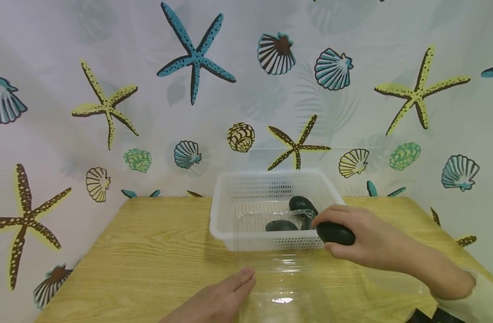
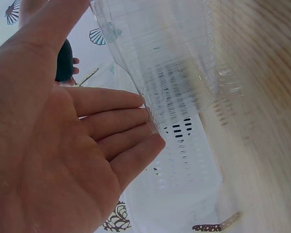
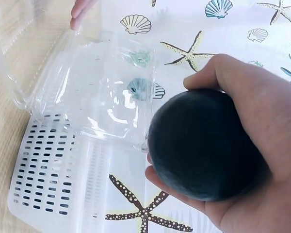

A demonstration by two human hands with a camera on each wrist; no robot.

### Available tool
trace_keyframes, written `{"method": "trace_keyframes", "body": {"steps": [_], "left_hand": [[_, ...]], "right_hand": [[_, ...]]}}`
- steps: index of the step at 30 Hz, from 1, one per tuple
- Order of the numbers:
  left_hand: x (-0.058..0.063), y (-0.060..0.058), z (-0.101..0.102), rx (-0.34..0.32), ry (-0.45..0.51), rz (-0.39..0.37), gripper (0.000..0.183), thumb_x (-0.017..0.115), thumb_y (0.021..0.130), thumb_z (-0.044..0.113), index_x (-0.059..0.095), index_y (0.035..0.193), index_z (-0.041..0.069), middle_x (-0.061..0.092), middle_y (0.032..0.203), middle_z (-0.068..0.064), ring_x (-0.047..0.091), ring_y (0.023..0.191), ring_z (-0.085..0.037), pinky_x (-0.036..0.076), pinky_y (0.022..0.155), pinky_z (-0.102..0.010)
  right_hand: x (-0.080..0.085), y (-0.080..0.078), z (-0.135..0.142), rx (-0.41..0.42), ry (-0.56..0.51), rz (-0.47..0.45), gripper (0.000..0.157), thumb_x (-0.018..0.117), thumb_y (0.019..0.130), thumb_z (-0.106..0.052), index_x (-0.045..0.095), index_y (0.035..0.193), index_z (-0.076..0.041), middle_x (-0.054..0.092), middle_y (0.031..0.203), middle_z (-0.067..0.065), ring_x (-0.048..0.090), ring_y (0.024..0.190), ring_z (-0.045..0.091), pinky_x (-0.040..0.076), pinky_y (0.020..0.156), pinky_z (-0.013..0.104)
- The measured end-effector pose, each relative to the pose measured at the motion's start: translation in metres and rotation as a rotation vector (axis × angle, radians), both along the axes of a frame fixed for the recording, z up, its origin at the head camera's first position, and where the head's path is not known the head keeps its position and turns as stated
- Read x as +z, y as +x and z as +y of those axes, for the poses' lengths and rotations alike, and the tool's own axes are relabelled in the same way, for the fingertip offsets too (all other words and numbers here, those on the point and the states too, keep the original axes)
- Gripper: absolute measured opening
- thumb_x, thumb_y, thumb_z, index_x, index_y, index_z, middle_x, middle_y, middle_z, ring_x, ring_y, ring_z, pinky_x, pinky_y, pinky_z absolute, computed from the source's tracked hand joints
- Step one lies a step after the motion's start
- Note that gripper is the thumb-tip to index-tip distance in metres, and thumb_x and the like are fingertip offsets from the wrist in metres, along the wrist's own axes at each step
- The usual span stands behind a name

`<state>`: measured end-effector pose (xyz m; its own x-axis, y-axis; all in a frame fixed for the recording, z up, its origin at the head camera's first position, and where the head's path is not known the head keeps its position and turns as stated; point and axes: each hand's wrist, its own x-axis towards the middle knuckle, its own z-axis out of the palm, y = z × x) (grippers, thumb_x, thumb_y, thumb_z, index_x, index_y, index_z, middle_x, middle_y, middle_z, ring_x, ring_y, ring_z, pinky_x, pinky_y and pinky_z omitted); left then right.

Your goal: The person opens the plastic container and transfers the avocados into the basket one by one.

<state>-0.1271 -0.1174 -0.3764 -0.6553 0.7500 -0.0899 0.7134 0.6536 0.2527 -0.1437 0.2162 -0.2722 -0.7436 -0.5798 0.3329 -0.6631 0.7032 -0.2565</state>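
Note:
My right hand (image 1: 361,233) grips a dark green avocado (image 1: 336,233) above the front right corner of a white basket. In the right wrist view the avocado (image 3: 203,145) has fingers and thumb curled round it. A clear plastic clamshell box (image 1: 284,264) stands in front of the basket with its lid raised. My left hand (image 1: 222,296) is at the box's left side. The left wrist view shows its straight fingers (image 2: 119,116) touching the clear plastic edge. More avocados (image 1: 281,225) lie inside the basket, partly seen through the raised lid.
The white perforated basket (image 1: 222,220) stands toward the back of the wooden table (image 1: 149,251). Behind the table hangs a pale cloth (image 1: 238,103) printed with starfish and shells. A dark object (image 1: 442,316) shows at the bottom right edge.

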Motion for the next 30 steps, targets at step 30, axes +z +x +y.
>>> {"method": "trace_keyframes", "body": {"steps": [30], "left_hand": [[0.0, 0.0, -0.002, 0.008, 0.006, -0.012, 0.091, 0.047, 0.092, 0.071, 0.032, 0.155, 0.006, 0.027, 0.164, -0.007, 0.029, 0.15, -0.019, 0.038, 0.116, -0.033]], "right_hand": [[0.016, -0.068, 0.007, -0.25, -0.01, 0.022, 0.032, 0.065, 0.096, -0.026, 0.062, 0.123, -0.01, 0.065, 0.114, 0.017, 0.061, 0.089, 0.026, 0.051, 0.068, 0.038]]}}
